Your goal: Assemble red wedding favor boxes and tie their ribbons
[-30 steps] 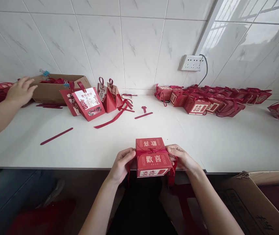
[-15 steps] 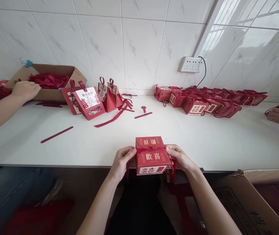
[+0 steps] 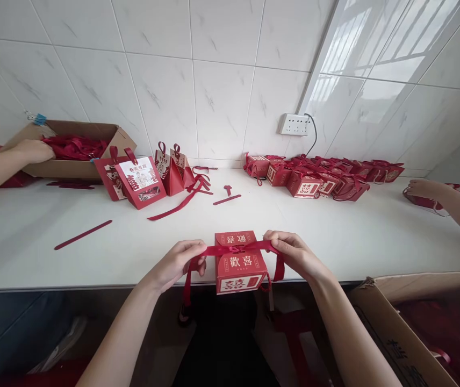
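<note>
A red gift box [image 3: 241,263] with cream Chinese characters rests at the table's front edge. Dark red ribbon [image 3: 218,250] crosses its top and meets at the middle in what looks like a knot. My left hand [image 3: 179,262] pinches one ribbon end left of the box, and a tail hangs below the fingers. On the other side, my right hand [image 3: 292,251] pinches the other end, its tail dangling beside the box. The ribbon is stretched out between both hands. Neither hand grips the box itself.
Finished red boxes [image 3: 308,183] crowd the back right. Upright triangular gift bags [image 3: 143,183] stand back left, beside a cardboard box [image 3: 66,167] of ribbons. Ribbon strips [image 3: 83,235] lie about. Co-workers' hands [image 3: 32,151] are at both sides. An open carton [image 3: 379,301] stands lower right.
My hands have gone from holding the box's sides to pulling the two ribbon ends outward. The view has shifted slightly. A co-worker's hand at right has come further into view over a red box.
</note>
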Motion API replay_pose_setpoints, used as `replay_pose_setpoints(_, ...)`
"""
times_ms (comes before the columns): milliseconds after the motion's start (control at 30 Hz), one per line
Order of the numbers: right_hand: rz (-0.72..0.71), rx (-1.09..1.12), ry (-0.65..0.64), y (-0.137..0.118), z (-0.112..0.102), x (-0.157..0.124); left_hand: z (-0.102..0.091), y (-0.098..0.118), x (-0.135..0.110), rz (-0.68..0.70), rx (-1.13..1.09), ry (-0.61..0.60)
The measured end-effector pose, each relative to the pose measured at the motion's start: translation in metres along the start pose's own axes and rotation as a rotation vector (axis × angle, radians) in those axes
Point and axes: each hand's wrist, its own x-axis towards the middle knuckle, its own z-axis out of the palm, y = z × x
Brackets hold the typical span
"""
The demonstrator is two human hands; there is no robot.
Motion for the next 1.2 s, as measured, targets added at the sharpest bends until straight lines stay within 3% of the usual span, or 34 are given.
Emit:
replay_pose_setpoints(167,-0.029,-0.129,-0.036,-0.025,0.023,0.002,-0.001,0.015,-0.004,-0.045,0.044,-0.01)
replay_pose_setpoints(333,-0.077,-0.27,0.012,-0.04,0.047,0.006,0.004,0.026,-0.008,0.039,0.228,0.064)
replay_pose_setpoints(533,-0.17,-0.412,0.094,-0.029,0.059,0.021,0.011,0.034,-0.017,0.265,0.687,0.148)
replay_pose_setpoints(667,-0.158,-0.419,0.168,-0.019,0.062,0.025,0.016,0.039,-0.02,0.326,0.802,0.179)
replay_pose_setpoints(833,-0.203,-0.456,0.172,-0.013,0.063,0.025,0.022,0.052,-0.017,0.397,0.929,0.183)
replay_pose_setpoints(933,-0.186,-0.447,0.173,-0.012,0.064,0.024,0.026,0.063,-0.01,0.444,0.939,0.145)
replay_pose_setpoints(1100,-0.083,-0.297,0.215,-0.011,0.066,0.024,0.033,0.08,0.007,0.46,0.936,-0.024)
replay_pose_setpoints(1200,-0.085,-0.32,0.172,-0.011,0.066,0.025,0.035,0.087,0.02,0.512,1.001,-0.042)
